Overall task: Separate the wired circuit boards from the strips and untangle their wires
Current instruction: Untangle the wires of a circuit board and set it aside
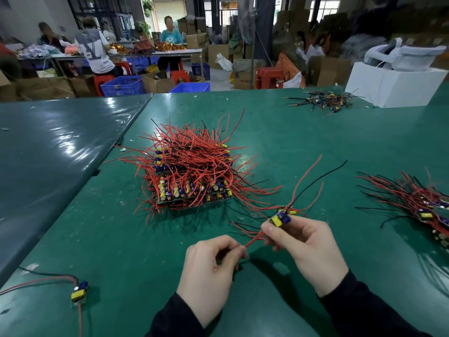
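My right hand (305, 249) grips a small circuit board (280, 218) with yellow and blue parts; red and black wires fan up and out from it. My left hand (213, 266) pinches the end of one red wire (255, 240) that runs to that board. Behind them on the green table (121, 239) sits a big stack of board strips (192, 176) under a tangle of red and black wires. A heap of separated wired boards (422, 203) lies at the right. One single wired board (79, 290) lies at the near left.
A small pile of wire scraps (323, 100) lies at the far right next to a white box (393, 86). A second dark green table (48, 154) adjoins on the left. People sit at a table far behind, among cardboard boxes, blue crates and red stools.
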Demonstrator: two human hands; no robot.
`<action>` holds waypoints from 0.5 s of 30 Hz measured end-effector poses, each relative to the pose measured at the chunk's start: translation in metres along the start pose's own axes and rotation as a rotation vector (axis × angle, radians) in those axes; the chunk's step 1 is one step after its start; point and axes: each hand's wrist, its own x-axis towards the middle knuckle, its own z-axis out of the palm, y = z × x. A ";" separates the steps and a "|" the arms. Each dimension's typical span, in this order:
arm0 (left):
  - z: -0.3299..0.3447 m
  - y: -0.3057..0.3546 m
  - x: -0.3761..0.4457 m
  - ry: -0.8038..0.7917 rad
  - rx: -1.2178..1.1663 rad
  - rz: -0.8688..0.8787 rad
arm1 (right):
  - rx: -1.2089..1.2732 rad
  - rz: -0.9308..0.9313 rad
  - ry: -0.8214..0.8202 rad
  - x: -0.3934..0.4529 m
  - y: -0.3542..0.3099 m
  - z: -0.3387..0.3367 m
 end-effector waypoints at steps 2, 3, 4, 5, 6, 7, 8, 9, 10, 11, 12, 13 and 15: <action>-0.003 -0.001 0.002 0.039 0.053 -0.033 | -0.001 -0.047 -0.061 -0.006 0.000 0.004; -0.004 -0.001 0.002 0.050 0.070 -0.044 | -0.022 -0.086 -0.093 -0.010 0.001 0.005; -0.004 -0.001 0.002 0.058 0.080 -0.046 | -0.049 -0.118 -0.120 -0.014 0.002 0.007; -0.004 -0.002 0.002 0.065 0.086 -0.042 | -0.066 -0.141 -0.131 -0.016 0.002 0.008; -0.004 -0.002 0.002 0.070 0.086 -0.038 | -0.065 -0.152 -0.129 -0.016 0.001 0.008; -0.005 -0.002 0.002 0.072 0.074 -0.039 | -0.045 -0.151 -0.109 -0.015 0.000 0.008; -0.005 -0.003 0.003 0.065 0.047 -0.049 | -0.014 -0.139 -0.071 -0.012 -0.001 0.008; -0.005 -0.004 0.004 0.050 0.006 -0.068 | 0.011 -0.126 -0.023 -0.009 -0.002 0.007; -0.005 -0.005 0.004 0.030 -0.037 -0.098 | 0.030 -0.111 0.027 -0.006 -0.002 0.006; -0.004 -0.006 0.005 0.009 -0.074 -0.133 | 0.047 -0.093 0.073 -0.002 -0.002 0.004; -0.004 -0.007 0.005 -0.009 -0.098 -0.165 | 0.063 -0.073 0.107 0.001 -0.002 0.002; -0.004 -0.009 0.004 -0.016 -0.109 -0.185 | 0.077 -0.055 0.130 0.002 -0.002 0.000; -0.003 -0.011 0.004 0.002 -0.094 -0.196 | 0.104 -0.042 0.127 0.002 -0.002 0.000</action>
